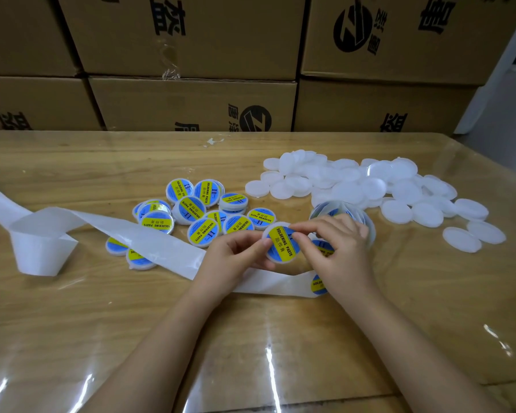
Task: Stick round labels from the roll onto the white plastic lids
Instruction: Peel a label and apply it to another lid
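A person's left hand (236, 253) grips a white plastic lid (281, 248) by its left edge, just above the tabletop (72, 323). The right hand (338, 244) pinches the lid's right side, fingertips pressing on the blue-and-yellow round label (283, 242) that covers its face. The label looks seated, though a hurried press could leave a crease or bubble, or fix it off-centre with no easy way to lift it. Just under the right wrist, a fresh label (318, 284) on the backing strip (125, 234) lies close enough that it could catch on skin and peel askew. The strip's bare length trails left over two finished lids and could drag them if the roll (334, 208), half hidden behind the right hand, is tugged. No tray or bin is in use. Labelled lids (191, 210) lie loose in a heap left of centre, and bare lids (370, 186) lie in a wider heap to the right. Cardboard cartons (191, 105) stacked behind the tabletop are closed, and their contents cannot be seen.
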The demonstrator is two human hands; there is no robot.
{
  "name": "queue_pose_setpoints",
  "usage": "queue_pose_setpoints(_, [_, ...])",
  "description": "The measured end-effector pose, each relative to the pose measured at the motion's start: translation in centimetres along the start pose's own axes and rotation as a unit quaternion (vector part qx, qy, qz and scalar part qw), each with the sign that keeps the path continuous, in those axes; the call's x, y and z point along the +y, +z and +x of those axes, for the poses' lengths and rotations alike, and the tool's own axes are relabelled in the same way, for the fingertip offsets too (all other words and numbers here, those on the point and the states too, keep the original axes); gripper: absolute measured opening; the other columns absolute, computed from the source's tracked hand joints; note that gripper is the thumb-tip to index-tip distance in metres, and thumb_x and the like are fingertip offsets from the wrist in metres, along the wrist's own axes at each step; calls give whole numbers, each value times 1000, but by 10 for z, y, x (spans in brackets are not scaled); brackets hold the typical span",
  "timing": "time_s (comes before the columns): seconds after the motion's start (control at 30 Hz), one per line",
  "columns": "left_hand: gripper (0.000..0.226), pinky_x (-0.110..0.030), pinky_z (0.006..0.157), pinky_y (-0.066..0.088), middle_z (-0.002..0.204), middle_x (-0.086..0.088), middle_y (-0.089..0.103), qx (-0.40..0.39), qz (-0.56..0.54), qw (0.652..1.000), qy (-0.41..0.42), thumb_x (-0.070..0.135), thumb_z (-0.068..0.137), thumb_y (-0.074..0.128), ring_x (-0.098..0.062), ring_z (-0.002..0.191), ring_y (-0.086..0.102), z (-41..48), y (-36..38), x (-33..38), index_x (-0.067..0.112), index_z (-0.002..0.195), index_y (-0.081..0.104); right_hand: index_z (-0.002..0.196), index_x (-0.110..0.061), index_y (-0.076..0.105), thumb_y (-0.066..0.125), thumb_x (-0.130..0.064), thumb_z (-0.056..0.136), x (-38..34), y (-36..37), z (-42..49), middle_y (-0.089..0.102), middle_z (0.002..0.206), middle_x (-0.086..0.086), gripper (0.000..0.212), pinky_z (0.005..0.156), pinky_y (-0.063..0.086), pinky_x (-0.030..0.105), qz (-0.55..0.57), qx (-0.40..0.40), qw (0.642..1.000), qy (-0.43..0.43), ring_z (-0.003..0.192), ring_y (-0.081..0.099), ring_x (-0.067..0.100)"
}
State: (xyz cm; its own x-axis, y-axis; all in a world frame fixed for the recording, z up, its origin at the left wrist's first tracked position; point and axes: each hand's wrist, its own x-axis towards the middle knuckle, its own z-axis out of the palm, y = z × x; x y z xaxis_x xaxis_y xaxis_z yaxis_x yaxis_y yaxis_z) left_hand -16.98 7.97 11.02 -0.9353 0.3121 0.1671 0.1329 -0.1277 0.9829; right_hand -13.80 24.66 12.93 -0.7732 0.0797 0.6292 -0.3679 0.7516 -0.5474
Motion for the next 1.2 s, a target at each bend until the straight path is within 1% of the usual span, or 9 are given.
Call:
queue_pose_setpoints(0.23, [13, -20, 62, 53, 62, -7, 69, 29, 1, 1000, -10, 11, 88, 60, -13, 59, 66, 2, -5, -2, 9, 87, 72, 109, -29, 70, 57, -29, 84, 3, -1, 3, 48, 111, -6, 28, 93, 36, 46, -7, -1, 1000, 14, 90, 46, 14])
queue_pose_setpoints(0.3, [13, -20, 62, 53, 63, -9, 69, 25, 1, 1000, -15, 11, 88, 60, -14, 60, 66, 1, -5, -2, 9, 86, 73, 114, -27, 67, 55, -28, 85, 6, -4, 5, 48, 110, -8, 32, 95, 36, 50, 9, 0, 1000, 29, 94, 50, 16])
queue_pose_setpoints(0.43, [13, -20, 62, 53, 66, -8, 70, 16, -14, 1000, -16, 20, 81, 64, -15, 61, 67, 0, -3, 2, 17, 81, 77, 110, -31, 66, 56, -36, 84, 5, -6, 5, 60, 88, -18, 28, 97, 25, 28, -11, -30, 999, 13, 90, 53, 12])
queue_pose_setpoints(0.53, [14, -21, 64, 54, 72, -4, 72, -11, -16, 1000, -3, 23, 76, 65, -14, 63, 68, -2, -1, 6, 22, 80, 78, 97, -30, 69, 58, -36, 84, 0, -4, 2, 63, 77, -17, 18, 90, 27, 36, -36, -26, 999, -8, 83, 52, 11])
queue_pose_setpoints(0.6, [12, -23, 65, 55, 73, -2, 72, -20, -4, 1000, 5, 23, 74, 66, -14, 64, 68, -3, 1, 7, 23, 79, 78, 87, -28, 70, 57, -37, 85, -1, -4, 2, 62, 73, -17, 16, 88, 25, 33, -35, -5, 999, -3, 81, 54, 12])
queue_pose_setpoints(0.77, [11, -19, 63, 53, 71, 0, 72, -21, 10, 1000, 18, 18, 73, 67, -11, 64, 67, -4, 6, 6, 19, 80, 75, 75, -21, 63, 58, -50, 77, 0, -1, 0, 50, 64, -19, 29, 88, 23, 29, -35, 1, 999, 32, 77, 45, 7])
queue_pose_setpoints(0.87, [10, -15, 63, 51, 69, 3, 71, -21, 14, 999, 23, 17, 72, 66, -8, 63, 67, -5, 8, 5, 17, 80, 73, 71, -17, 59, 65, -52, 70, 1, 2, -2, 40, 62, -21, 35, 87, 23, 29, -53, 3, 998, 35, 75, 34, 2])
queue_pose_setpoints(1.0, [9, -17, 64, 52, 68, 0, 71, -7, 18, 1000, 21, 21, 71, 68, -11, 63, 67, -4, 7, 5, 22, 76, 75, 72, -19, 61, 51, -56, 79, 1, -1, 0, 46, 63, -21, 39, 86, 19, 27, -61, 0, 998, 25, 75, 47, 10])
queue_pose_setpoints(1.2, [14, -18, 64, 53, 65, -5, 71, -3, -22, 1000, 7, 23, 76, 63, -13, 64, 68, -4, 3, 5, 23, 76, 77, 88, -25, 71, 50, -29, 89, 2, -4, 4, 63, 80, -18, 22, 87, 22, 31, -52, -8, 999, 9, 83, 52, 14])
